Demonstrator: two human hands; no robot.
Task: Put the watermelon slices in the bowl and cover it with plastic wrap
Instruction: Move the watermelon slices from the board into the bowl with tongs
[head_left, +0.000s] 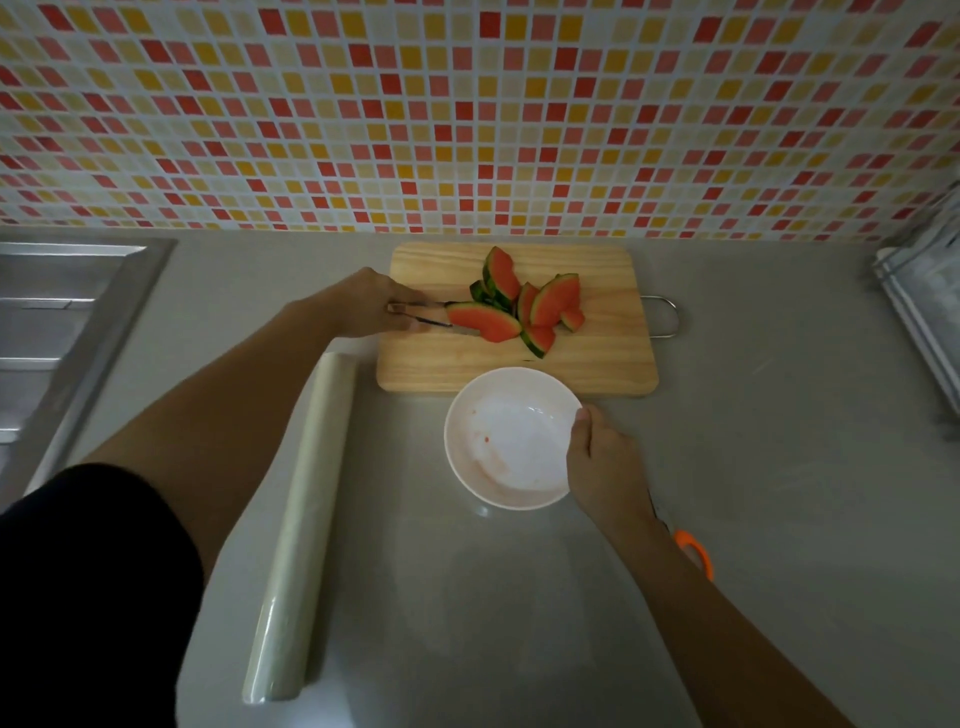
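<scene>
Several slices (540, 301) lie heaped on the board (597, 364), at 12 o'clock from the bowl (519, 431). They are curved wedges with moist red flesh and thin, striped green rind. The board is pale wood with a straight grain, rounded corners and a wire loop at its 3 o'clock end.

Our left hand (363, 304) reaches in from the board's 9 o'clock side, fingers curled round slim metal tongs (421, 314). The tongs' tips pinch the end of the nearest slice, which lies on the wood.

The bowl is round, glossy white and faintly smeared pink inside. It stands on the counter (779, 467) against the board's near edge. Our right hand (602, 462) grips its rim at 3 o'clock, thumb on the lip and the other fingers wrapped down the outer wall.

At 9 o'clock from the bowl lies the wrap (301, 519), a long roll of pale, translucent film. At 5 o'clock an orange scissors (693, 551) handle shows past our right forearm.

The counter is smooth grey with a dull sheen. A steel sink (62, 322) sits at 9 o'clock. The wall (467, 104) at 12 o'clock is a mosaic of small red, pink, yellow and cream squares in white grout. A blurred rack (924, 291) stands at 3 o'clock.
</scene>
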